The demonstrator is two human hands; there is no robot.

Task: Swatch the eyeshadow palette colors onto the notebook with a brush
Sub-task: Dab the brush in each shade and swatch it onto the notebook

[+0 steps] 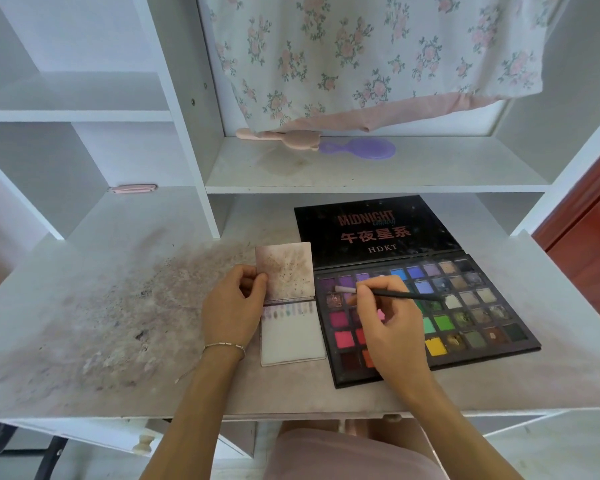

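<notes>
The left hand (pixel 234 299) pinches the flipped-up cover of the small notebook (pixel 291 336), which lies on the stained table (pixel 118 306) just left of the open eyeshadow palette (pixel 465 306). A row of faint swatches runs along the page's far edge. The right hand (pixel 392 320) grips a thin brush (pixel 406 295), its pale tip over the purple pans.

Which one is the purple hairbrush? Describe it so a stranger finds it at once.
Start at the white desk with the open eyeshadow palette, then look up to the shelf just above it, under the hanging floral cloth. The purple hairbrush lies flat there, its handle meeting a pink bear-shaped brush; it alone is lilac with a round head.
</notes>
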